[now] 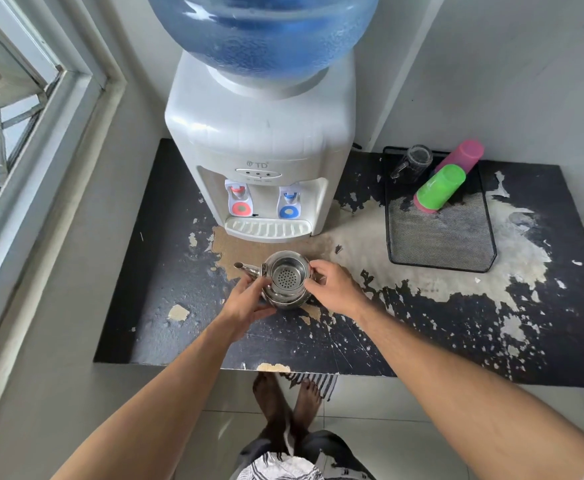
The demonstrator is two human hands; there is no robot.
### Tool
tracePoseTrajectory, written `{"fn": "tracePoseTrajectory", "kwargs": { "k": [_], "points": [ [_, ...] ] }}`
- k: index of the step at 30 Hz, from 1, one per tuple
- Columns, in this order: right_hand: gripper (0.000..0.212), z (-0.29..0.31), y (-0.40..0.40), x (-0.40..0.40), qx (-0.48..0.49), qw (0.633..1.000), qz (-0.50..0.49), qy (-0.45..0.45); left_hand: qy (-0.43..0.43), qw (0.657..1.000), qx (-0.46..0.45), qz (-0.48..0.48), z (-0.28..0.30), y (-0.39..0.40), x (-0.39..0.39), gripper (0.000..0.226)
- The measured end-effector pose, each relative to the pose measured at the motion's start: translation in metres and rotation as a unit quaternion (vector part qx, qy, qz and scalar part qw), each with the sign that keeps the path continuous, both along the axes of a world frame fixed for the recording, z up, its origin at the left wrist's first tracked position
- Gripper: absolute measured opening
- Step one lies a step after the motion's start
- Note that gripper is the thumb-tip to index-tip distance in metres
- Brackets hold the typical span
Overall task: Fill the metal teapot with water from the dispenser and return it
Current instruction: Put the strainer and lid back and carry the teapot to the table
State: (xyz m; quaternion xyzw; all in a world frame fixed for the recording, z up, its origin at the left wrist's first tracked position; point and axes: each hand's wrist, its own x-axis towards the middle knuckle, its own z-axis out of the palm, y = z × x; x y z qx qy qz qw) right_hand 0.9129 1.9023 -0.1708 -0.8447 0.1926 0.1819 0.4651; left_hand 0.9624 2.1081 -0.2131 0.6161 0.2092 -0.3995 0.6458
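The metal teapot stands on the worn black table, just in front of the white water dispenser. Its lid is off and a perforated strainer basket sits in its mouth. The spout points left. My left hand cups the pot's left side below the spout. My right hand grips its right side, where the handle is hidden. The dispenser has a red tap on the left, a blue tap on the right, and a drip tray beneath them.
A black mesh tray at the right holds a green cup, a pink cup and a clear glass mug. A window frame runs along the left. A blue water bottle tops the dispenser. My bare feet stand below the table's front edge.
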Motion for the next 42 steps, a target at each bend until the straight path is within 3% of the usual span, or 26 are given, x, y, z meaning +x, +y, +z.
{"fn": "tracePoseTrajectory", "kwargs": {
  "k": [3, 6, 10, 12, 17, 27, 31, 38, 42],
  "points": [
    [0.054, -0.008, -0.002, -0.006, -0.002, 1.000, 0.002, 0.004, 0.008, 1.000, 0.014, -0.005, -0.004, 0.001, -0.006, 0.038],
    [0.058, -0.012, -0.003, -0.008, -0.005, 1.000, 0.004, 0.011, 0.021, 1.000, 0.013, 0.007, -0.007, 0.002, -0.009, 0.061],
    [0.046, -0.008, -0.008, -0.010, 0.007, 1.000, -0.016, -0.004, 0.020, 0.999, 0.005, 0.025, -0.005, 0.003, -0.012, 0.079],
    [0.040, -0.012, -0.016, -0.011, -0.038, 0.998, -0.047, -0.032, 0.018, 0.999, 0.005, 0.030, -0.004, 0.003, -0.014, 0.083],
    [0.014, -0.028, -0.034, -0.020, -0.161, 0.984, -0.041, -0.061, 0.002, 0.999, 0.017, 0.032, -0.003, 0.005, -0.016, 0.083],
    [0.027, -0.057, -0.032, -0.026, -0.230, 0.972, 0.034, -0.025, -0.013, 0.999, 0.020, 0.022, -0.009, 0.012, -0.019, 0.082],
    [0.018, -0.053, -0.032, -0.020, -0.229, 0.972, 0.031, -0.036, -0.015, 1.000, 0.017, 0.017, -0.007, 0.010, -0.018, 0.083],
    [0.008, -0.008, -0.022, 0.006, -0.196, 0.969, -0.028, -0.146, -0.007, 0.999, 0.032, 0.010, 0.001, 0.008, -0.014, 0.080],
    [0.013, 0.012, -0.008, 0.018, -0.171, 0.970, 0.059, -0.161, -0.008, 0.999, 0.037, 0.006, 0.010, 0.007, -0.012, 0.084]
  ]
}}
